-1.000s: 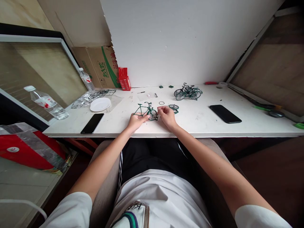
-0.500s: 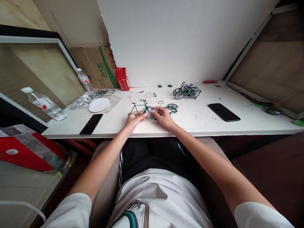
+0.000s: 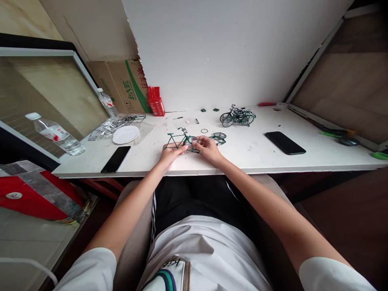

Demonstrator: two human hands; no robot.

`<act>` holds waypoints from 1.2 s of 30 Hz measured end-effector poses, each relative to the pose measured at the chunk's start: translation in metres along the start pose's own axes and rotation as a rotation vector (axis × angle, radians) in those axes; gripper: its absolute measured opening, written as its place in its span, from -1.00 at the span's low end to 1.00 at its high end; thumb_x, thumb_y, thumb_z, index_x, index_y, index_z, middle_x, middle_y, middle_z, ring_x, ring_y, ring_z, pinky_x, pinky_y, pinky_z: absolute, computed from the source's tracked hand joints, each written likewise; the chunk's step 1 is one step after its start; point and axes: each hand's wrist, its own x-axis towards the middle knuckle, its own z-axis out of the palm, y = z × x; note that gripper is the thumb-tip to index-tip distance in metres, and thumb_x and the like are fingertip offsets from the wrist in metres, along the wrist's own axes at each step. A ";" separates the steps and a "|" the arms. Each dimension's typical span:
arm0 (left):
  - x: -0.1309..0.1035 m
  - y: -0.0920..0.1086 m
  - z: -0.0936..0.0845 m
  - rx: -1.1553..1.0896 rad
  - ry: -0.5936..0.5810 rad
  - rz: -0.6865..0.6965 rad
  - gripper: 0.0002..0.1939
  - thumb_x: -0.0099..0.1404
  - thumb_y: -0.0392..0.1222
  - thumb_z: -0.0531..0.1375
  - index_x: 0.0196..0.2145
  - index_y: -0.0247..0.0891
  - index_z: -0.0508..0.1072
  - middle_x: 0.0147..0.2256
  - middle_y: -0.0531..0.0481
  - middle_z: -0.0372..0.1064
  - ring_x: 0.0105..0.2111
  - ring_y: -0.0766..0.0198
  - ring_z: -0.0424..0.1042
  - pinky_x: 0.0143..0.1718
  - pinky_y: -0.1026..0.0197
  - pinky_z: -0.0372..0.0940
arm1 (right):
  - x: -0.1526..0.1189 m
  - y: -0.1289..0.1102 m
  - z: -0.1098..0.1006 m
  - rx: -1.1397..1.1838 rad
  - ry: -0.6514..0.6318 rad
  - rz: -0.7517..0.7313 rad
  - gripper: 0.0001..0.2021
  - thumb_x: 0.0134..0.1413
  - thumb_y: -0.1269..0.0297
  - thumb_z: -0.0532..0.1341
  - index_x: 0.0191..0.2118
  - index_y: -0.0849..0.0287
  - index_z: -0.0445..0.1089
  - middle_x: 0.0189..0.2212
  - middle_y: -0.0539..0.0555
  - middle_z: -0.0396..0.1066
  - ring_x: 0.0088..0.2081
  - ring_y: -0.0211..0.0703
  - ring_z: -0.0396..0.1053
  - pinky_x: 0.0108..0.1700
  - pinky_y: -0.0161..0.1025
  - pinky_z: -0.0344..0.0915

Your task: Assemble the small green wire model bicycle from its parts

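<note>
Near the table's front edge, my left hand (image 3: 171,154) grips a green model bicycle (image 3: 177,139) low on its frame. The handlebar stands up, and a spoked wheel (image 3: 190,143) sits at its right end, between my two hands. The fingers of my right hand (image 3: 208,148) pinch that wheel from the right. No wheel shows at the seat end, which my left hand partly covers. Just behind my right hand lie more green bicycle parts (image 3: 219,138) with a wheel. A thin black ring (image 3: 204,131) rests a little farther back.
Assembled model bicycles (image 3: 238,116) stand at the back right. Phones lie on both sides, a black one (image 3: 285,142) at right and another (image 3: 116,159) at left. Farther left are a white plate (image 3: 126,134), a water bottle (image 3: 56,135) and a red box (image 3: 156,102).
The view has shifted very slightly. Both hands keep their hold on the model bicycle, with no clear movement of its parts.
</note>
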 end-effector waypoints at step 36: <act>0.003 0.004 -0.004 -0.176 0.069 -0.019 -0.55 -0.03 -0.02 0.59 -0.22 -0.26 0.67 -0.11 -0.17 0.66 -0.11 0.12 0.62 -0.19 0.24 0.36 | 0.003 -0.002 -0.014 -0.220 0.396 -0.151 -0.71 0.21 0.15 0.27 0.01 0.08 0.41 -0.21 0.09 0.44 -0.19 -0.08 0.38 -0.07 -0.14 0.37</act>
